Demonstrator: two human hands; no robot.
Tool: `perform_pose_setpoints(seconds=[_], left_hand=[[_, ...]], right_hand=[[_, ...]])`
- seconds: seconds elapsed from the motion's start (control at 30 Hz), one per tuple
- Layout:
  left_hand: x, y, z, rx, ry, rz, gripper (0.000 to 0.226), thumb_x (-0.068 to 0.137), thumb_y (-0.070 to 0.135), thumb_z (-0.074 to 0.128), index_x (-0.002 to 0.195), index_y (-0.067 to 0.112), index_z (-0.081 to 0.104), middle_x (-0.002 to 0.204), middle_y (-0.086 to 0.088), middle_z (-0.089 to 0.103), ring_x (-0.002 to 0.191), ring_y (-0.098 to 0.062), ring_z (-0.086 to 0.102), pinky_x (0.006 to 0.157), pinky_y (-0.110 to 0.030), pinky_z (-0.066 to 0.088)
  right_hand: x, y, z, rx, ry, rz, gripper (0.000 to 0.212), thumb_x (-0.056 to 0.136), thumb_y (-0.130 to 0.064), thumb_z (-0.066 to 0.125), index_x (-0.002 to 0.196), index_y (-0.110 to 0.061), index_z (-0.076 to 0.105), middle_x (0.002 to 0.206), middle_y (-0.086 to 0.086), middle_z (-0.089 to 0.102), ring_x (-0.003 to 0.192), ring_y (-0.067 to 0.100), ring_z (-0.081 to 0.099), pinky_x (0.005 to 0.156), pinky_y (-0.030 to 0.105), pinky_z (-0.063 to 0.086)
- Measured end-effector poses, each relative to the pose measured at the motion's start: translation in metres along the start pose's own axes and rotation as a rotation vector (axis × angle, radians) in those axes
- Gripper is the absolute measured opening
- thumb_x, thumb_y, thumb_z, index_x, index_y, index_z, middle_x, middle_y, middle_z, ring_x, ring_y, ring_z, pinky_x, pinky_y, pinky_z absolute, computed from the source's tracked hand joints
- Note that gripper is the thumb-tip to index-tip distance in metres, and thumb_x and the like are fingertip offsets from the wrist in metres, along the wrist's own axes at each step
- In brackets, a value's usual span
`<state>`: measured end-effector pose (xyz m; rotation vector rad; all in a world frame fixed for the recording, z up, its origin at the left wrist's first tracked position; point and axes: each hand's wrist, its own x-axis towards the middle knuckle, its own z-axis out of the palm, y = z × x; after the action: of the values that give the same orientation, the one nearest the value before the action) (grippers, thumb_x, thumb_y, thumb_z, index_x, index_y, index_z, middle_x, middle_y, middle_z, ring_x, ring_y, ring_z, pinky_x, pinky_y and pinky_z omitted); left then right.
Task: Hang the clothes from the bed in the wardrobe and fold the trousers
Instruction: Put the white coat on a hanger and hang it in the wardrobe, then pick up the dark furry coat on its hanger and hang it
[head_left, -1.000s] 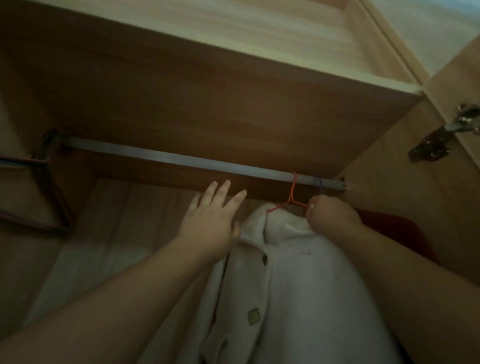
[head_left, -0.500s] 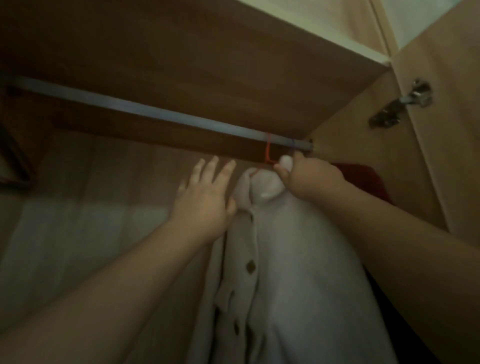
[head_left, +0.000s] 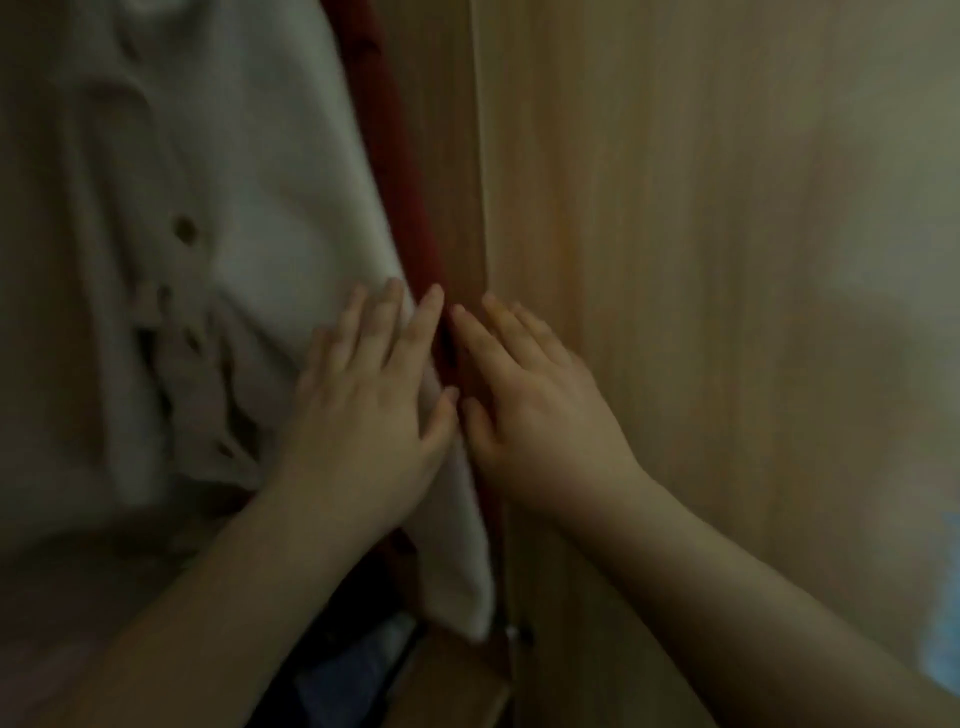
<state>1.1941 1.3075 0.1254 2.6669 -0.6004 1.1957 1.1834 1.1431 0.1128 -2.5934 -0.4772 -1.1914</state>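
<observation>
Blurred, dim. Left hand flat, fingers straight, on hanging cream buttoned woollen coat; right hand flat against dark-red garment, mostly hidden.

We can read no text, label, brand, number or sign anywhere, neither on the cream buttoned knitted coat nor on the light wooden wardrobe panel.

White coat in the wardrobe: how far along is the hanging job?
Done: the white coat hangs inside the wardrobe, beside a red garment. In hand: the left hand lies flat on the coat's edge, and the right hand reaches open toward the red garment by the wardrobe side panel. Left: trousers and bed are out of view, so unconfirmed.
</observation>
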Motion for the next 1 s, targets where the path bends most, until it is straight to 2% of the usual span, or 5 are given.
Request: perform_pose_setpoints(seconds=[0.37, 0.47, 0.63, 0.8, 1.0], left_hand=[[-0.129, 0.227, 0.101, -0.243, -0.365, 0.178, 0.077, 0.092, 0.059, 0.030, 0.158, 0.037, -0.004, 0.168, -0.002, 0.008, 0.154, -0.026, 0.004, 0.124, -0.049, 0.012], [-0.157, 0.310, 0.114, -0.306, -0.447, 0.243, 0.077, 0.089, 0.056, 0.033, 0.159, 0.033, 0.011, 0.166, -0.006, 0.019, 0.153, -0.028, 0.014, 0.122, -0.050, 0.019], [-0.204, 0.452, 0.133, -0.446, -0.556, 0.295, 0.077, 0.087, 0.061, 0.023, 0.159, 0.034, 0.013, 0.167, -0.005, 0.016, 0.154, -0.027, 0.012, 0.122, -0.050, 0.019], [-0.236, 0.571, 0.142, -0.548, -0.652, 0.359, 0.073, 0.093, 0.062, 0.020, 0.158, 0.039, -0.004, 0.168, 0.001, -0.008, 0.154, -0.022, -0.012, 0.124, -0.045, -0.001], [-0.249, 0.657, 0.154, -0.550, -0.671, 0.470, 0.075, 0.090, 0.060, 0.020, 0.158, 0.037, -0.005, 0.169, -0.004, -0.003, 0.154, -0.025, -0.009, 0.123, -0.046, 0.000]], right_hand=[[-0.295, 0.143, -0.089, -0.265, -0.240, 0.462, 0.071, 0.091, -0.039, 0.048, 0.158, -0.029, 0.024, 0.165, 0.001, 0.024, 0.153, 0.021, 0.017, 0.121, 0.043, 0.022], [-0.370, 0.180, -0.135, -0.302, -0.242, 0.612, 0.069, 0.091, -0.040, 0.047, 0.156, -0.025, 0.031, 0.164, 0.004, 0.028, 0.152, 0.025, 0.023, 0.121, 0.045, 0.025], [-0.489, 0.238, -0.227, -0.346, -0.274, 0.847, 0.069, 0.094, -0.046, 0.039, 0.159, -0.034, 0.018, 0.167, -0.007, 0.012, 0.155, 0.014, 0.004, 0.125, 0.040, 0.013], [-0.582, 0.276, -0.292, -0.416, -0.268, 0.982, 0.069, 0.090, -0.039, 0.048, 0.156, -0.027, 0.031, 0.164, 0.002, 0.027, 0.153, 0.023, 0.020, 0.119, 0.052, 0.029], [-0.639, 0.309, -0.337, -0.427, -0.295, 1.064, 0.069, 0.093, -0.038, 0.053, 0.157, -0.029, 0.028, 0.165, 0.001, 0.024, 0.153, 0.024, 0.018, 0.119, 0.051, 0.028]])
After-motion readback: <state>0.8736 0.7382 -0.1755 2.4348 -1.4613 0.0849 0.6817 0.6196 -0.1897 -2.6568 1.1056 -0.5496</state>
